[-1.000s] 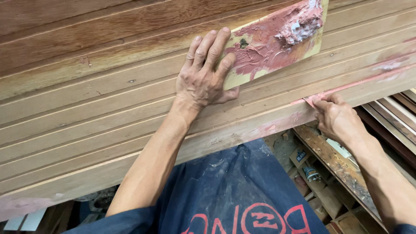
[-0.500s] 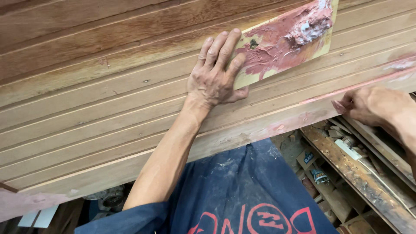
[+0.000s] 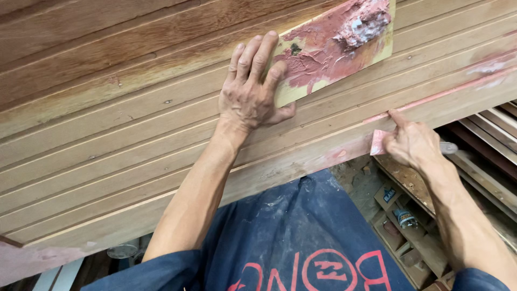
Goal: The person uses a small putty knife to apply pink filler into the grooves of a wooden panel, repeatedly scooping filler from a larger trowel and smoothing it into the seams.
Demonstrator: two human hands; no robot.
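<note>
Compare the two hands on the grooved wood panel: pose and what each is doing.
The left hand lies flat with fingers spread, pinning a filler-smeared board; the right hand is curled around a putty knife against a groove. The left sits higher on the grooved panel, the right near its lower edge. Both are bare.

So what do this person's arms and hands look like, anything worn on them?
Both forearms are bare, with no gloves on the left hand or right hand. No rings or watch are visible. Short dark blue sleeves show at the bottom edge, belonging to a dust-speckled shirt with a red print.

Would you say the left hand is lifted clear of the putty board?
No, the left hand lies flat with its fingers on the putty-smeared board.
</note>
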